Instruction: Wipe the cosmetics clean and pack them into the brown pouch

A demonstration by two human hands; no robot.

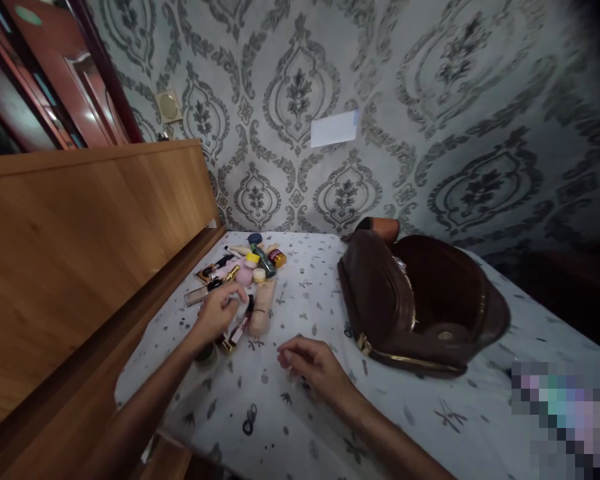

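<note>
My left hand [219, 312] is over the near side of a pile of cosmetics, fingers curled around a small whitish item [242, 307] whose kind I cannot make out. Right beside it lie a beige squeeze tube [263, 310] and a dark, slim tube with a pale label [239, 331]. A dark-lidded jar [206, 355] sits partly behind the left wrist. Farther back are a dark green bottle [263, 260], an amber jar [277, 258] and several pink and yellow pieces. My right hand [313, 365] hovers above the cloth, its fingers loosely bent and apart, holding nothing visible.
A brown leather bag [380, 300] with a gold zipper gapes open on the right, an orange-brown cylinder [384, 229] behind it. A wooden panel [105, 220] borders the patterned cloth [310, 300] on the left. Patterned wallpaper backs the surface. A blurred-out patch covers the lower right corner.
</note>
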